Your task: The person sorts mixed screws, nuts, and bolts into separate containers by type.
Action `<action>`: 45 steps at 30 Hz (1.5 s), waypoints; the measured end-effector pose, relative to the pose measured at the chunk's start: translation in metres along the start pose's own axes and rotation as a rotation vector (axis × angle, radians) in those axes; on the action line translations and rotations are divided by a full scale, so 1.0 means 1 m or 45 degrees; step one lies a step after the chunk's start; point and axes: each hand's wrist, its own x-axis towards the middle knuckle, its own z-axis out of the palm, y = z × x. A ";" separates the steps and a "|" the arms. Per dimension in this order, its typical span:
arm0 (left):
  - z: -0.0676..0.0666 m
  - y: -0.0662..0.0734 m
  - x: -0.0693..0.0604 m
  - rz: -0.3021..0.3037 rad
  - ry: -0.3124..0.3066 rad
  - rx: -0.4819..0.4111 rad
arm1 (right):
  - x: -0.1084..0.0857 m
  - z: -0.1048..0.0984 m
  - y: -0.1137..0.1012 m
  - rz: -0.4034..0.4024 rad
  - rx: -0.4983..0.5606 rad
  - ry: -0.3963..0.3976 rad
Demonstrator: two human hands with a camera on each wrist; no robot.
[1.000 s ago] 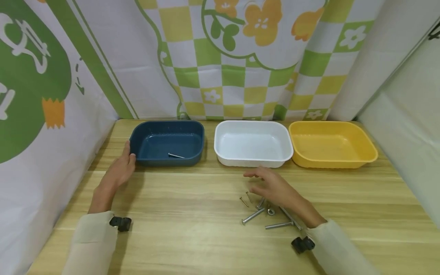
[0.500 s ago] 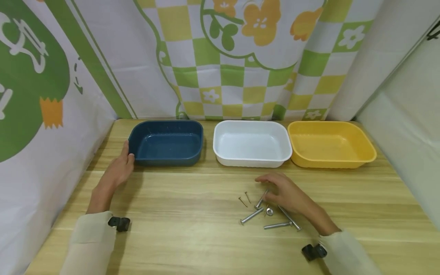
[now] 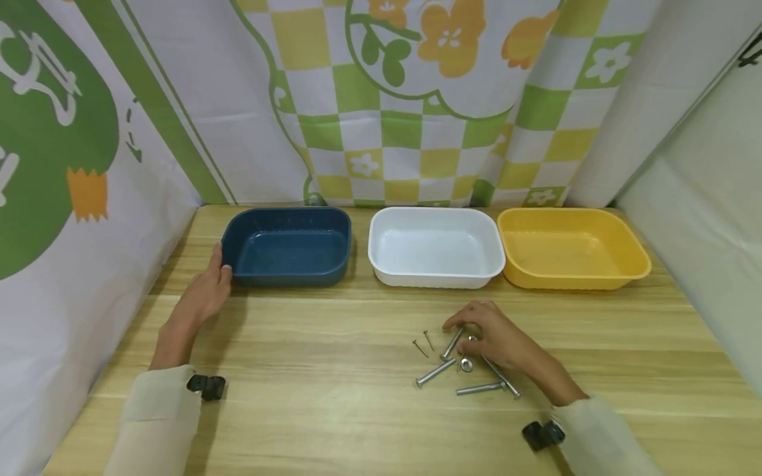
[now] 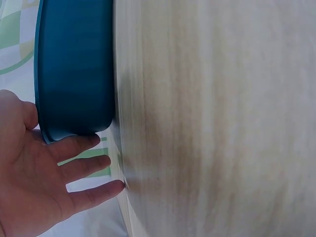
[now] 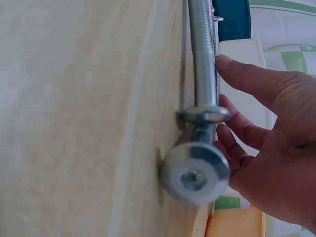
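Bolts (image 3: 435, 373), at least 4 of them, lie in a loose cluster on the tabletop (image 3: 321, 377) in front of you, with a nut (image 3: 467, 365) among them and 2 small brass-toned screws (image 3: 421, 348) near its left edge. Your right hand (image 3: 500, 338) is right over the cluster, fingers bent but parted; your thumb and index finger stand well apart, and nothing shows pinched between them. You look to be at the picking step, with no piece lifted yet. Your left hand (image 3: 204, 291) rests against the left end of the blue bin (image 3: 292, 248), fingers extended and spread (probably just steadying it). Farther right, your white bin (image 3: 437, 248) stands apart from the blue bin, with the yellow bin (image 3: 574, 254) just beside it, the 3 making a row before the hanging cloth (image 3: 199, 92). Every piece you can plainly see lies outside these bins, so if they are where the hardware belongs, you have most of the work left. You can't rule out something already inside the blue bin, though, as its near wall hides part of the floor.
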 end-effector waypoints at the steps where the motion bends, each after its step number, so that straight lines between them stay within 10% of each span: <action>1: 0.000 0.000 0.000 -0.002 0.000 -0.003 | 0.001 0.000 0.000 0.001 -0.002 -0.001; 26: 0.001 0.000 0.001 0.011 0.012 -0.012 | 0.021 0.000 -0.010 -0.024 -0.072 -0.088; 45: 0.002 -0.001 0.000 0.005 0.035 -0.013 | 0.065 0.005 -0.050 -0.217 -0.084 0.032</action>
